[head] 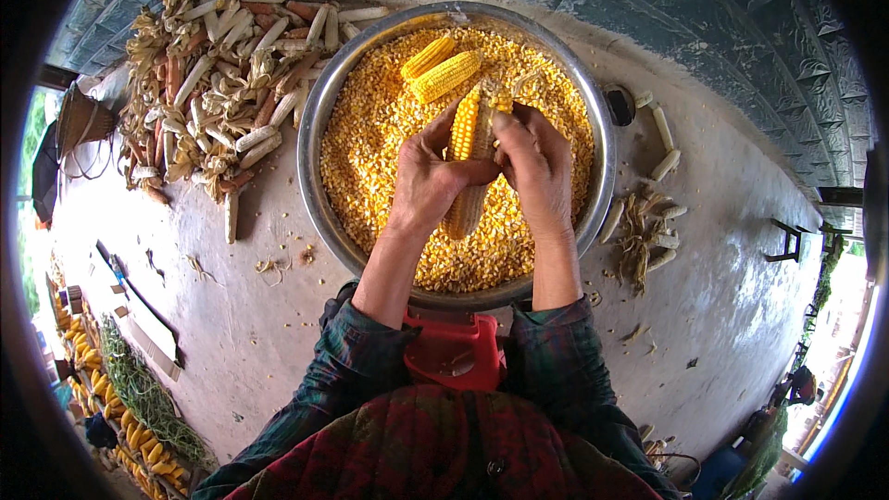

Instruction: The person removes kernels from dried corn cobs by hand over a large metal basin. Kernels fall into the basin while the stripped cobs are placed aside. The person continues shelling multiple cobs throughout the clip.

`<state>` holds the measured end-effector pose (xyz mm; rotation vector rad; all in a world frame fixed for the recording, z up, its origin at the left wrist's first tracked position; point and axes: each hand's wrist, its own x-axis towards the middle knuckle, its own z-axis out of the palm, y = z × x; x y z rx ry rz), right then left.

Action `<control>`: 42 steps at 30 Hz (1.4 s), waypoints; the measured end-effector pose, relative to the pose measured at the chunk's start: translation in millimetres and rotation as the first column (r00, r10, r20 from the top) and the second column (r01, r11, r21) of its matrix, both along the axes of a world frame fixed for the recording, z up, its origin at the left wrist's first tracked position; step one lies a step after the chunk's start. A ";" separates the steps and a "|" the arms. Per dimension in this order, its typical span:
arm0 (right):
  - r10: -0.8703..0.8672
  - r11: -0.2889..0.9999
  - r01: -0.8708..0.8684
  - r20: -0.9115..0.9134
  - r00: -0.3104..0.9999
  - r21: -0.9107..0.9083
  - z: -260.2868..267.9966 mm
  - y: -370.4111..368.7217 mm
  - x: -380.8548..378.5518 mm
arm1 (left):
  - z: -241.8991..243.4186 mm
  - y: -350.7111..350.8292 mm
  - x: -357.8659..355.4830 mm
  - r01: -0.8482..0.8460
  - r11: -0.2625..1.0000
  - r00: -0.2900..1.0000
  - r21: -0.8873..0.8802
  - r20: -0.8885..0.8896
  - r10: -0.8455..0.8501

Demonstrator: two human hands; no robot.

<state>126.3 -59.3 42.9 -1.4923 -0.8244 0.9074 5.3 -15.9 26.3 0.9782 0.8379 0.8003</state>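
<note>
My left hand is closed around a partly shelled corn cob, with yellow kernels still on its upper left side and bare cob towards the right. At the cob's upper right, my right hand has its thumb and fingers against a small clump of kernels; whether the clump is loose cannot be told. Both hands are above a wide metal basin filled with loose corn kernels. Two full yellow ears, one shorter and one longer, lie on the kernels beyond my hands.
A heap of bare cobs and husks lies left of the basin. More cobs and husks lie on the floor at right. A red plastic stool is just below the basin. Strung yellow ears line the lower left.
</note>
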 end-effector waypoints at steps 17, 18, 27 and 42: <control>-0.102 0.994 0.077 0.393 0.914 0.079 -11.4 7.9 -8.4 | -3.6 -1.2 0.7 -0.046 0.999 0.999 -0.003 0.022 0.046; -0.083 0.994 0.054 0.355 0.931 0.091 -7.4 7.7 -7.6 | -2.0 -0.4 -0.3 -0.057 0.997 0.998 -0.055 0.020 0.059; 0.005 0.997 -0.022 0.217 0.976 0.076 12.4 6.0 7.3 | 10.7 -4.1 -6.3 -0.006 0.997 0.998 -0.079 0.064 0.011; -0.217 0.964 0.262 0.418 0.882 -0.054 -11.1 21.5 3.3 | -3.6 -13.9 -4.7 0.104 0.972 0.965 0.213 -0.258 -0.046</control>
